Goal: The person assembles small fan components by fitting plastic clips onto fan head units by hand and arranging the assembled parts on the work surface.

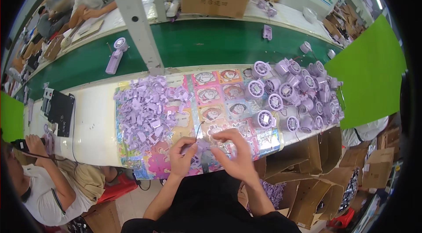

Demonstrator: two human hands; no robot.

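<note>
Item, one small lilac plastic part [202,146]: located at the near edge of the table, low in the centre of the view, over a cartoon-printed sheet [209,96]; partly covered by fingers and slightly blurred. Item, left hand [180,158]: thumb and fingers closed in a pinch on the part's left side. Item, right hand [238,156]: thumb and forefinger spread well apart at the part's right side, the palm partly open; no object seen in its grasp, and whether the thumb touches the part cannot be told. Item, one dark wire [197,132]: rising loose above the left fingertips. Noted risks, by judgement: the part could twist or slip, since only the left pinch plainly secures it; the wire could be snagged or trapped, standing free between two working hands; a dropped part could pass over the near edge, the hands being so close to it. Item, heap of small lilac pieces [149,112], left: loosely piled, liable to slide if a forearm brushes it. Item, cluster of round lilac housings [303,88], right: crowded, some near the front edge; a knock from the right elbow could plausibly roll one off towards the open cardboard boxes [285,165] below.
</note>
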